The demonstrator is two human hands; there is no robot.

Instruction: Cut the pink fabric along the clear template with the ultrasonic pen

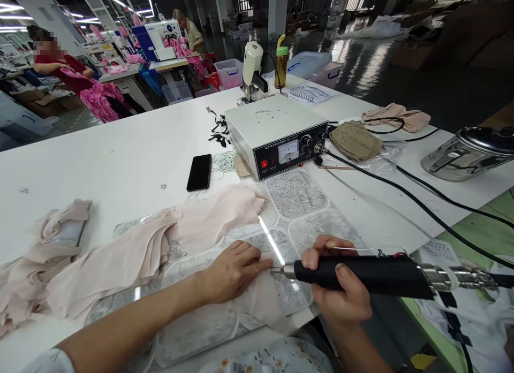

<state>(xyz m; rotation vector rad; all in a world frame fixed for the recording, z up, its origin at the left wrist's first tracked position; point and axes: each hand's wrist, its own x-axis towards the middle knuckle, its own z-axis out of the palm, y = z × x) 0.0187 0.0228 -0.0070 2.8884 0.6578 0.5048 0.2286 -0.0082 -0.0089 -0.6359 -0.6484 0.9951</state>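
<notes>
Gripping the black handheld tool (373,274) around its barrel, the right hand (341,292) has its fingers closed; the left hand (233,271) lies palm-down, fingers close together, on a sheer pale piece (267,301), though I cannot tell whether it pinches it. Tool and piece are both on the near side of the control box (281,127). The tool looks rigid and fairly heavy, best held mid-barrel, clear of its metal tip (288,270); the piece should be light, limp and apt to slip, best pressed flat near an edge. Farther out, to the box's near left, a fabric stack (116,260) lies on the bench (140,148).
</notes>
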